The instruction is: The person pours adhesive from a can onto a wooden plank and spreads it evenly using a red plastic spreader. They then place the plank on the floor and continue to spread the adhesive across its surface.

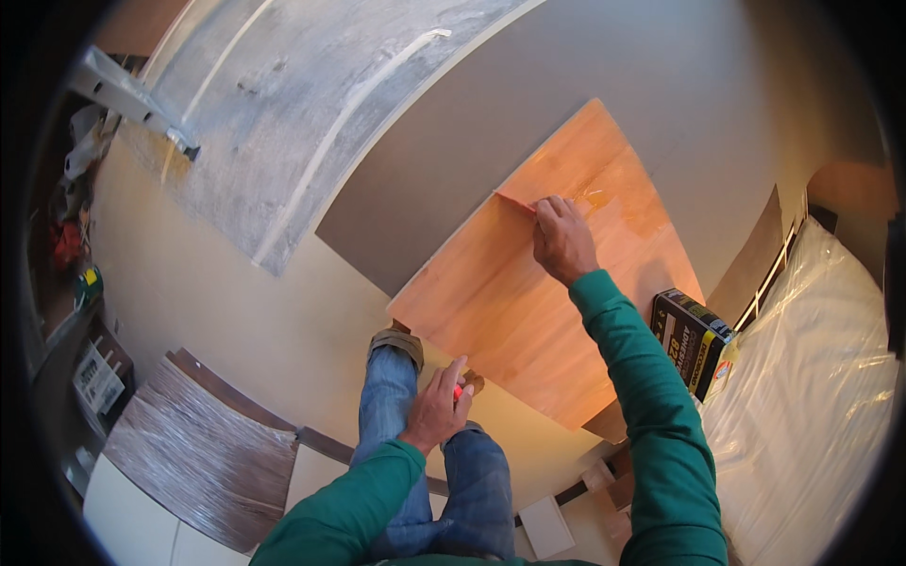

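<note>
A plywood board [528, 311], orange-brown with visible grain, lies at an angle in front of me. My right hand [563, 241] is closed around a thin red spreader [515, 202], whose edge rests on the board near its far left side. A wet, shiny patch of glue [630, 215] shows on the wood to the right of that hand. Above my left knee, my left hand [437, 407] is curled with its index finger stretched forward. It holds a small red object [459, 391], mostly hidden by the fingers.
A black and yellow adhesive tin [691, 340] stands by the board's right edge. Beneath the board lies a large grey-brown sheet [415, 198]. Plastic-wrapped stacks sit at right [802, 396] and lower left [193, 443]. A ladder leg [132, 99] and a dusty grey sheet [293, 104] are at upper left.
</note>
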Demonstrator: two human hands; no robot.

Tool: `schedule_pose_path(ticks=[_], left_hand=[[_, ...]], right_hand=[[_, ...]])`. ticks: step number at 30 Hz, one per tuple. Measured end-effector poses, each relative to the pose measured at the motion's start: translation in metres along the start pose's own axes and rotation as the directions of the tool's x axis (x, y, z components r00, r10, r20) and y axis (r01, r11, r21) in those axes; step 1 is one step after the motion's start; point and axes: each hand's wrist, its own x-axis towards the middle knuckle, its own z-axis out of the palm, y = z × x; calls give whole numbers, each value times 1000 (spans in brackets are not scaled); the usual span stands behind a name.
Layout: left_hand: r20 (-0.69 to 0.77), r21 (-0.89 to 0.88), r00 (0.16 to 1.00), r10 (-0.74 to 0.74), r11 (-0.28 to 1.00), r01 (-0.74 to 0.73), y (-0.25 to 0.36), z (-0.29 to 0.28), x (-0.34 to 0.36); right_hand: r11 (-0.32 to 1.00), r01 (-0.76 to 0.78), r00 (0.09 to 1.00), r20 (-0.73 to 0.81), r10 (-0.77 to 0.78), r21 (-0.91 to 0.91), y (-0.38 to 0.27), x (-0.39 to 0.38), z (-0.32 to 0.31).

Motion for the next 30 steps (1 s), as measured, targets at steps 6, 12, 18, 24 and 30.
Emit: schedule_pose_path(ticks=[6,12,18,24,30], left_hand=[[33,-72,999,-30,997,32,-3,15,-17],[15,-126,995,-100,987,101,-8,32,-26],[3,-118,980,-199,973,198,-21,53,-30],[51,-117,975,-215,969,220,-22,54,-25],[12,-116,970,-241,964,241,-26,60,-24]], right_hand=[[997,54,989,136,-60,51,-49,-43,14],[953,262,948,-142,-284,-154,-36,-33,6],[927,291,923,-184,-337,-237,3,-14,23],[943,257,937,-183,-296,-213,21,-15,32],[977,147,979,-121,-166,-155,17,-44,-9]])
